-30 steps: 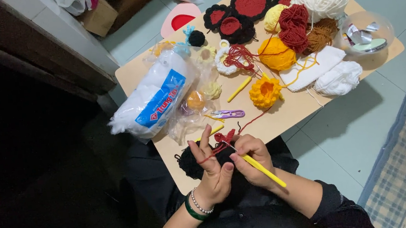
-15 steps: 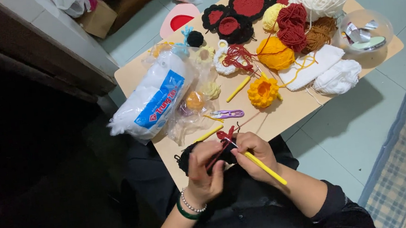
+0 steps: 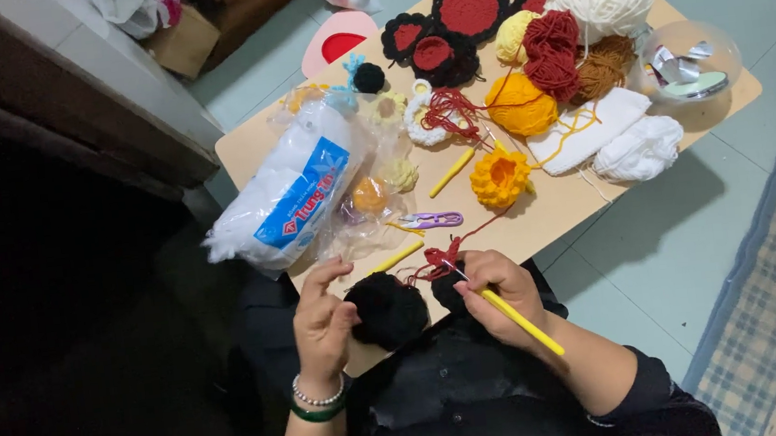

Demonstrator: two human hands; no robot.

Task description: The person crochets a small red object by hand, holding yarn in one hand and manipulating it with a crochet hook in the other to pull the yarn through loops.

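Closest in, the right hand (image 3: 501, 288) grips a yellow crochet hook (image 3: 522, 319) over the black crochet piece (image 3: 388, 309), while the left hand (image 3: 322, 321) pinches its edge. Steady red yarn (image 3: 453, 245) tension seems wise. Beyond, yarn balls (image 3: 553, 47) crowd the table (image 3: 551, 210).

Fuzzy wool yarn balls (image 3: 551, 45) on a smooth matt wooden table (image 3: 551, 215)

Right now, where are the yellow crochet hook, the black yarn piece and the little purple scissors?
yellow crochet hook (image 3: 524, 321), head view, mid-shaft below the right hand (image 3: 501, 283).
black yarn piece (image 3: 388, 309), head view, its rounded middle.
purple scissors (image 3: 431, 220), head view, the handle.
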